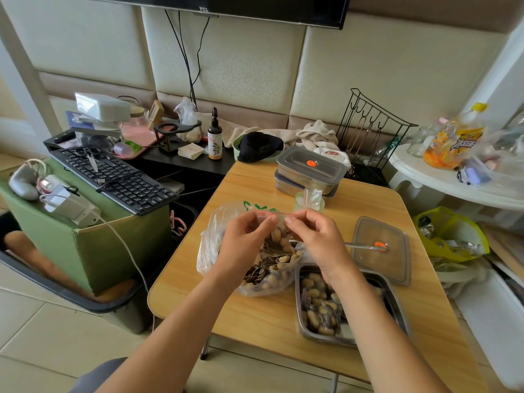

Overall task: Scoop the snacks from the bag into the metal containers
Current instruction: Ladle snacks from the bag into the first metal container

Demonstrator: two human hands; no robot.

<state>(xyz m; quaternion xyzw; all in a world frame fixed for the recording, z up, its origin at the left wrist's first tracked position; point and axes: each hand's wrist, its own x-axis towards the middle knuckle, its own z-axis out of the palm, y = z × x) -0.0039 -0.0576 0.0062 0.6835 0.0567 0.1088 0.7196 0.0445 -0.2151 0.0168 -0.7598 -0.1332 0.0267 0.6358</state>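
A clear plastic bag (215, 236) of peanuts and sunflower seeds lies on the wooden table (255, 316). Above it my left hand (243, 236) and my right hand (317, 236) pinch the two ends of a small clear zip bag (279, 215) with a red seal line, held between them. An open metal container (309, 330) at the front right holds small packed bags of peanuts. Its lid (380, 268) lies to the right, with a metal spoon (360, 245) resting across it. Two closed metal containers (309, 171) are stacked at the table's far edge.
A small green cup (300, 205) holding spare zip bags stands behind my hands. A keyboard (113, 177) sits on a green box to the left. A wire rack (368, 129) and a white side table (425, 171) with a bottle stand to the right.
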